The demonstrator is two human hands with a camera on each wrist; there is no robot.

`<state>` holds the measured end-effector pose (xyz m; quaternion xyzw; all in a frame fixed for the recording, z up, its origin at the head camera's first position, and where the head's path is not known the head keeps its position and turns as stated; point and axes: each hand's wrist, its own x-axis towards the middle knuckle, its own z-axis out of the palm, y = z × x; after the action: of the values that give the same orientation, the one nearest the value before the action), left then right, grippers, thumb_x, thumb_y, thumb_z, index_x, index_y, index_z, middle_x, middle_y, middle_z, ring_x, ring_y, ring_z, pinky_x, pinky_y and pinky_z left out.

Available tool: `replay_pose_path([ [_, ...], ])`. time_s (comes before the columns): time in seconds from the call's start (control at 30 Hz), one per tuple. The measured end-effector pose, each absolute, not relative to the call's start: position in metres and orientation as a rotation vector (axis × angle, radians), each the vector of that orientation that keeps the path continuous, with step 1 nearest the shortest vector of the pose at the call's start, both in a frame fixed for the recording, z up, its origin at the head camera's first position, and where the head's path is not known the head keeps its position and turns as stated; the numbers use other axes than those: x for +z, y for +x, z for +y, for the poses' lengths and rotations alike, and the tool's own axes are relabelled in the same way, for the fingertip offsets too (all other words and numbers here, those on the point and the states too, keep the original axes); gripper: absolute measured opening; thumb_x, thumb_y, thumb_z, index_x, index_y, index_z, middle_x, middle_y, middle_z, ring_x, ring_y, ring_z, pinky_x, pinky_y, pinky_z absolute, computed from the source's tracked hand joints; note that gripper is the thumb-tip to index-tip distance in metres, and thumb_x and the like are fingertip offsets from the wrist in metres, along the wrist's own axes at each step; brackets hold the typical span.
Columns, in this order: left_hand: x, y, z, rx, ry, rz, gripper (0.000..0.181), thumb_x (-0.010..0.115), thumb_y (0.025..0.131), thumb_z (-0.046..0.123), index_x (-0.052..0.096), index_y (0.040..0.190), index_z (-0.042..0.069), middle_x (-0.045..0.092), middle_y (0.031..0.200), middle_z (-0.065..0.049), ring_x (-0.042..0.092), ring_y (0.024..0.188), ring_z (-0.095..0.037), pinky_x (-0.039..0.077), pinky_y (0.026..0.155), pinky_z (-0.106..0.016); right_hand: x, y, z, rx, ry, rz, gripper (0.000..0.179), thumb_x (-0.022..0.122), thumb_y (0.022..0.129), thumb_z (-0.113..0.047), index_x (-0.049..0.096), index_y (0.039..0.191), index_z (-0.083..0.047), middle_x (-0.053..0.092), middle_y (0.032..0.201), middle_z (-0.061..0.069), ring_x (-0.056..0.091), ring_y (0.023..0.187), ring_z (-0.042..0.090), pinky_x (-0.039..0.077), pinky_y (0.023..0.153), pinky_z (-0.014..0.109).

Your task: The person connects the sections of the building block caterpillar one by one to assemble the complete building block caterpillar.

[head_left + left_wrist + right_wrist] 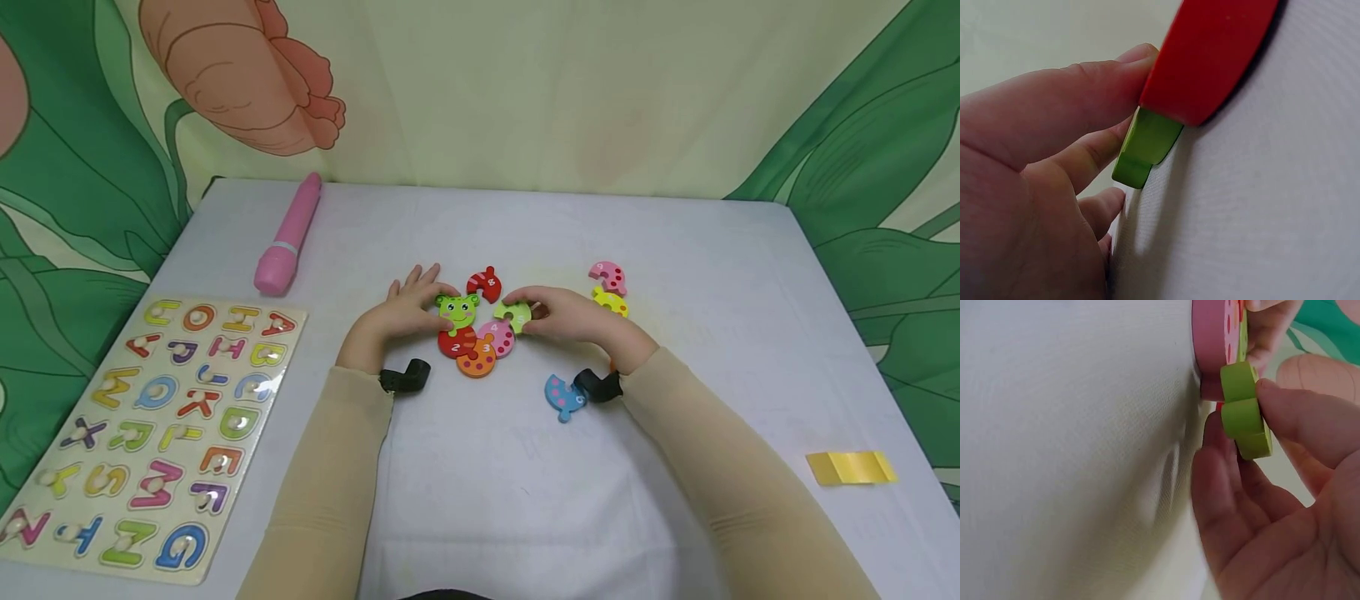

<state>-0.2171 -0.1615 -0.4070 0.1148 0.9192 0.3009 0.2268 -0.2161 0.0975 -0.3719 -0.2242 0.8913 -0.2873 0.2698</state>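
My left hand holds the green smiling head piece of a number puzzle between thumb and forefinger, its other fingers spread on the cloth. Joined below the head are a red piece numbered 2, an orange 3 piece and a pink 4 piece. In the left wrist view the thumb touches the red piece. My right hand pinches a light green puzzle piece beside the pink one. The right wrist view shows this green piece slightly raised against the pink piece.
A red 8 piece lies behind the chain. Pink and yellow pieces lie beyond the right hand, a blue piece near its wrist. An alphabet board and pink toy microphone are left, a yellow strip right.
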Motion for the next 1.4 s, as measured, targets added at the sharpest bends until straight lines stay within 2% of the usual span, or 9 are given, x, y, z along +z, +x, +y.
replay_pose_path([
  [0.2,-0.407,-0.217,-0.161,0.829,0.312,2.533,0.052,0.062,0.078,0.035,0.047,0.127,0.025,-0.001,0.155,-0.004,-0.016,0.14,-0.025,-0.013,0.109,-0.054,-0.371,-0.218,0.097,-0.756,-0.652,2.382,0.043,0.061,0.085,-0.014,0.052,0.126,-0.021,0.047,0.126,0.005,0.052,0.09,0.021,0.047,0.079,0.03],
  [0.37,-0.408,-0.217,-0.161,0.829,0.307,2.534,0.052,0.063,0.078,0.035,0.048,0.127,0.024,-0.001,0.155,-0.004,-0.016,0.14,-0.025,-0.014,0.109,-0.054,-0.372,-0.22,0.098,-0.73,-0.72,2.378,0.042,0.062,0.084,-0.013,0.054,0.125,-0.017,0.045,0.132,0.006,0.049,0.092,0.021,0.047,0.079,0.029],
  [0.77,-0.408,-0.217,-0.159,0.838,0.304,2.539,0.052,0.063,0.078,0.036,0.048,0.127,0.024,-0.001,0.155,-0.004,-0.016,0.14,-0.024,-0.014,0.109,-0.054,-0.37,-0.22,0.101,-0.671,-0.733,2.4,0.048,0.063,0.083,-0.015,0.051,0.129,-0.018,0.04,0.138,0.007,0.049,0.09,0.02,0.046,0.075,0.027],
  [0.9,-0.409,-0.217,-0.159,0.844,0.3,2.534,0.052,0.063,0.078,0.036,0.048,0.127,0.025,-0.002,0.155,-0.003,-0.017,0.14,-0.024,-0.014,0.109,-0.053,-0.355,-0.208,0.112,-0.734,-0.706,2.424,0.048,0.061,0.085,-0.014,0.048,0.131,-0.017,0.038,0.14,0.006,0.052,0.094,0.021,0.048,0.074,0.027],
  [1.1,-0.408,-0.217,-0.161,0.824,0.312,2.538,0.052,0.063,0.078,0.036,0.047,0.127,0.025,-0.002,0.155,-0.003,-0.016,0.14,-0.024,-0.013,0.109,-0.054,-0.349,-0.176,0.131,-0.765,-0.686,2.431,0.051,0.062,0.085,-0.018,0.044,0.132,-0.014,0.046,0.128,0.009,0.053,0.096,0.019,0.047,0.076,0.029],
  [1.23,-0.409,-0.218,-0.162,0.833,0.318,2.543,0.052,0.063,0.078,0.035,0.048,0.127,0.025,-0.001,0.155,-0.004,-0.016,0.14,-0.025,-0.013,0.109,-0.054,-0.356,-0.155,0.139,-0.765,-0.641,2.422,0.053,0.063,0.085,-0.021,0.042,0.133,-0.012,0.048,0.126,0.009,0.052,0.103,0.021,0.048,0.083,0.035],
  [1.4,-0.409,-0.219,-0.161,0.831,0.307,2.545,0.053,0.063,0.077,0.035,0.048,0.127,0.024,-0.001,0.155,-0.004,-0.016,0.14,-0.024,-0.013,0.109,-0.054,-0.369,-0.134,0.15,-0.713,-0.672,2.445,0.056,0.066,0.082,-0.024,0.045,0.132,-0.009,0.048,0.13,0.008,0.047,0.115,0.025,0.042,0.096,0.042],
])
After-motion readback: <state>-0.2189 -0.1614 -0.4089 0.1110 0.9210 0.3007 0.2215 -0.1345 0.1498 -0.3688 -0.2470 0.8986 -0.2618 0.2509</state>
